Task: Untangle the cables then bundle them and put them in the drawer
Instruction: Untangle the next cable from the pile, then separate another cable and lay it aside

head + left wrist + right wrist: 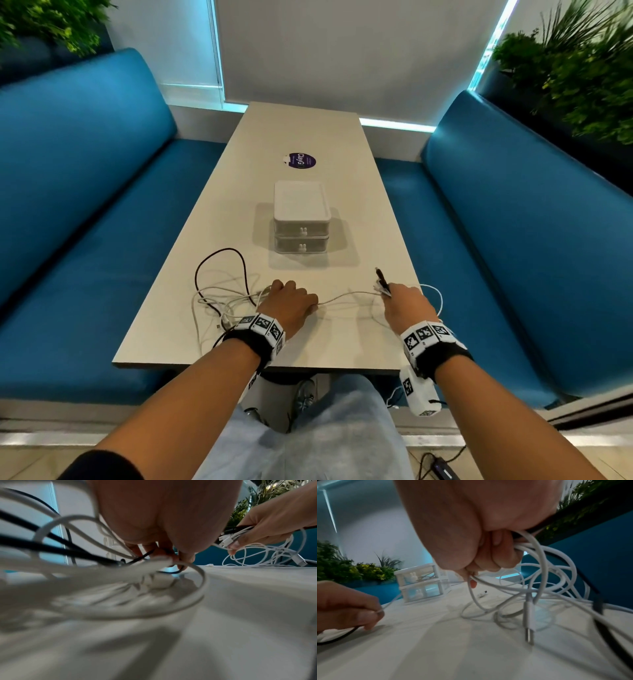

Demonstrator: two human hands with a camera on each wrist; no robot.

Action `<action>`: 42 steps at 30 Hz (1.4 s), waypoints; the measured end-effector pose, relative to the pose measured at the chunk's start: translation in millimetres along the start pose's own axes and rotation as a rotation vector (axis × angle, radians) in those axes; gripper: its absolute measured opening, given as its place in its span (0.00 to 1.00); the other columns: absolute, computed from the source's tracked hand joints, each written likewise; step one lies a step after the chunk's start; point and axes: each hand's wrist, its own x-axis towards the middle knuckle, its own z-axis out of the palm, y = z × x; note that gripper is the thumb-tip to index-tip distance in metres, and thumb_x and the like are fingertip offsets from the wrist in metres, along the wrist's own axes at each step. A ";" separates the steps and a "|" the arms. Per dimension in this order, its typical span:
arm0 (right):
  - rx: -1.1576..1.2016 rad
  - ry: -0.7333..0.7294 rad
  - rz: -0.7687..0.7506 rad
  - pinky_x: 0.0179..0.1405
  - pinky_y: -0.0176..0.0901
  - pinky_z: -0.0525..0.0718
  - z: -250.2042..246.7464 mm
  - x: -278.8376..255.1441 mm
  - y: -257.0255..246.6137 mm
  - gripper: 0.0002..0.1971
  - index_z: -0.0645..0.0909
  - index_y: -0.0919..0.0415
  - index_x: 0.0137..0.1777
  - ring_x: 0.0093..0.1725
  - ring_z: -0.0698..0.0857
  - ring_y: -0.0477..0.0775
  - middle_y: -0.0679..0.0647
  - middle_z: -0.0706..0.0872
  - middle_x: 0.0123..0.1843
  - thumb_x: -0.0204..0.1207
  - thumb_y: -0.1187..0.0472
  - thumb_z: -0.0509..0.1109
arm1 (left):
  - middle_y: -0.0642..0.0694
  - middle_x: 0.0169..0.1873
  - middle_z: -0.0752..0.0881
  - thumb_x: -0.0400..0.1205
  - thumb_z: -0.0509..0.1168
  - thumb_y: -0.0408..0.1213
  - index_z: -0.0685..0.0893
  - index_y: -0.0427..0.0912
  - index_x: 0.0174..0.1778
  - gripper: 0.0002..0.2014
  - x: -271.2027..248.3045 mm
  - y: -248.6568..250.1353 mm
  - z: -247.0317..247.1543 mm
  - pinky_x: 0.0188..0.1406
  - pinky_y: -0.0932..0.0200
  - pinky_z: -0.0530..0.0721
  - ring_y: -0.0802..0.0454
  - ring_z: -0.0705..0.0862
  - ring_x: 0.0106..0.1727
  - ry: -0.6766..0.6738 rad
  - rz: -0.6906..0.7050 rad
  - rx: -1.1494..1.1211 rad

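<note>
Head view: untangling is underway; right hand (407, 303) is clutching cable ends (383, 283), left hand (291, 301) is pinching a white cable (346, 297); separating strands likely comes next.

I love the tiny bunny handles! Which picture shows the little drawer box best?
The head view: the drawer box shows whole, sharp, both drawers closed, bunny knobs facing the person. The right wrist view shows it from low down, slightly soft, with cables visible inside the top drawer. In the left wrist view the left hand mostly hides it.
</note>
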 end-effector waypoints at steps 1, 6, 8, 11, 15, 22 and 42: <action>0.018 0.022 -0.027 0.40 0.50 0.84 0.2 -1.2 -5.7 0.15 0.79 0.58 0.56 0.40 0.84 0.60 0.55 0.82 0.42 0.86 0.50 0.54 | 0.48 0.49 0.86 0.88 0.50 0.39 0.80 0.52 0.55 0.12 1.0 1.1 1.7 0.61 0.45 0.66 0.43 0.76 0.58 -0.017 -0.016 -0.001; 0.175 0.111 -0.160 0.43 0.53 0.83 0.6 -5.5 -35.1 0.21 0.76 0.52 0.71 0.45 0.85 0.67 0.62 0.85 0.47 0.87 0.45 0.51 | 0.45 0.43 0.87 0.87 0.51 0.38 0.79 0.52 0.51 0.11 1.5 5.9 -2.2 0.60 0.46 0.63 0.41 0.77 0.53 -0.035 -0.052 -0.005; 0.235 0.125 -0.178 0.45 0.55 0.84 2.9 -6.0 -40.2 0.22 0.73 0.51 0.75 0.47 0.84 0.68 0.63 0.86 0.49 0.87 0.45 0.51 | 0.43 0.42 0.85 0.88 0.50 0.39 0.79 0.51 0.51 0.11 -0.2 7.5 -6.2 0.59 0.46 0.63 0.41 0.76 0.50 -0.041 -0.077 -0.009; 0.346 0.117 -0.177 0.46 0.57 0.85 5.2 -5.8 -39.6 0.22 0.74 0.52 0.75 0.45 0.85 0.67 0.63 0.87 0.48 0.87 0.46 0.53 | 0.47 0.31 0.81 0.86 0.51 0.38 0.75 0.50 0.46 0.08 -0.6 2.5 -4.7 0.64 0.45 0.65 0.43 0.74 0.38 -0.071 -0.109 -0.008; 0.423 0.089 -0.286 0.37 0.48 0.81 8.2 -11.5 -40.0 0.17 0.80 0.53 0.69 0.41 0.86 0.64 0.61 0.89 0.45 0.86 0.48 0.60 | 0.50 0.28 0.78 0.82 0.52 0.35 0.74 0.51 0.47 0.07 1.8 -0.6 -2.2 0.64 0.45 0.64 0.44 0.74 0.37 -0.111 -0.120 -0.018; 0.276 -0.087 -0.401 0.47 0.56 0.84 35.7 -15.4 -50.9 0.14 0.82 0.55 0.63 0.49 0.87 0.63 0.59 0.90 0.49 0.85 0.52 0.60 | 0.46 0.51 0.84 0.88 0.51 0.40 0.82 0.50 0.58 0.14 9.8 18.1 1.0 0.58 0.44 0.68 0.41 0.76 0.58 -0.021 0.042 -0.008; 0.028 -0.082 -0.222 0.46 0.51 0.80 47.8 -7.0 -54.5 0.14 0.77 0.59 0.58 0.53 0.84 0.65 0.61 0.85 0.53 0.86 0.50 0.58 | 0.53 0.61 0.78 0.70 0.54 0.74 0.83 0.55 0.62 0.34 -7.2 -6.8 -15.5 0.75 0.36 0.50 0.49 0.72 0.67 0.126 -0.098 -0.013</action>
